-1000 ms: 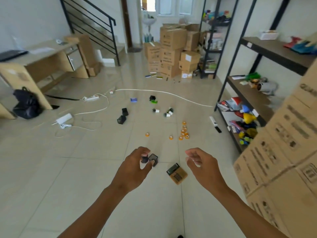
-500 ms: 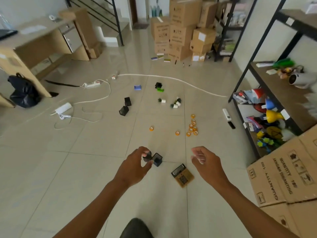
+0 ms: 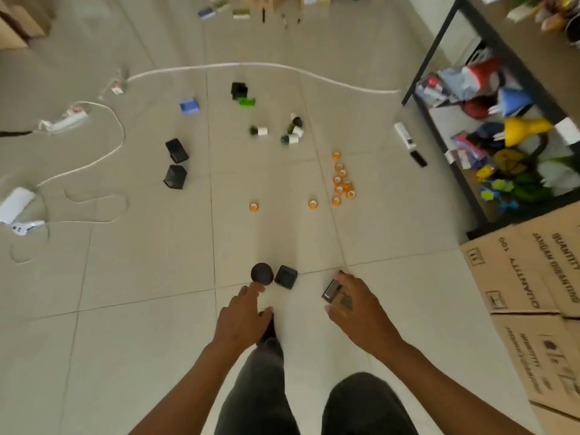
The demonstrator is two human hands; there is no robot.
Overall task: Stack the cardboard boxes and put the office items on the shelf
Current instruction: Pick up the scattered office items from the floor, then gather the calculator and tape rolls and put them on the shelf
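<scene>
On floor at 6 o'clock: calculator (image 3: 333, 291) under right hand (image 3: 356, 309), fingers spread wide over it, grip not closed. Looks light, rigid, slick; pinch long edges. Round black holder (image 3: 261, 272) w/ square one (image 3: 286, 276) beside: light. Left hand (image 3: 241, 318) loosely curled, empty. Vs 0.5 s ago: right hand reached calculator, left let go of holders.

Two hands (image 3: 241, 318); ten orange tape rolls (image 3: 340, 180); five black pen holders (image 3: 176, 150); one calculator (image 3: 333, 291).
</scene>
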